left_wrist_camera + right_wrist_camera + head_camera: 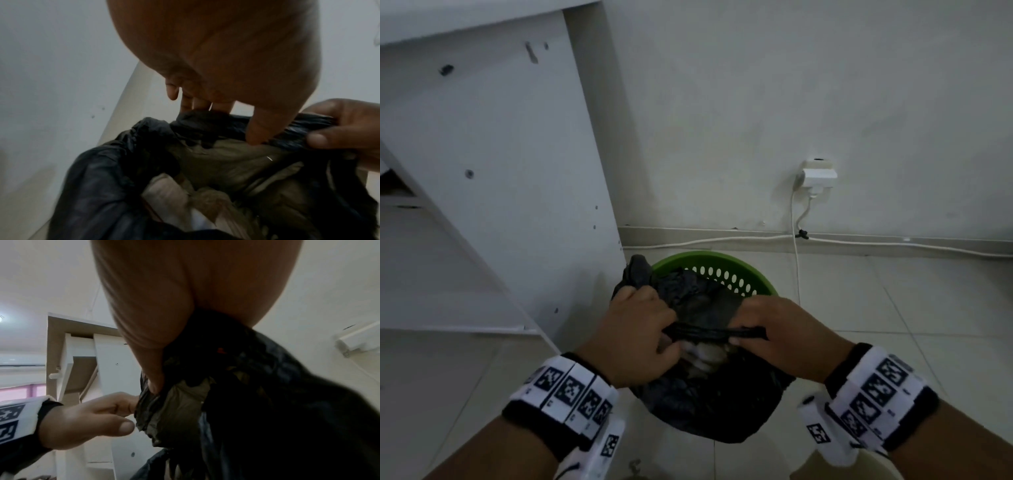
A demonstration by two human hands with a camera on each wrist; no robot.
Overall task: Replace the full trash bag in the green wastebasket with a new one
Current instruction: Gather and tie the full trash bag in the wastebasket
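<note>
A green perforated wastebasket (726, 270) stands on the floor by the wall. A full black trash bag (709, 407) bulges out of it toward me, with pale crumpled rubbish (170, 193) showing in its mouth. My left hand (640, 329) grips the bag's gathered rim on the left side. My right hand (780, 329) grips the rim on the right. Between the two hands a twisted band of black plastic (717, 333) is stretched taut. In the left wrist view my thumb (261, 128) presses on that band. The right wrist view shows black plastic (257, 369) bunched under my palm.
A white cabinet panel (493, 164) rises close on the left of the basket. A wall socket with a white adapter (818, 174) and white cables (796, 240) sits behind it. Pale floor tiles (893, 308) spread to the right.
</note>
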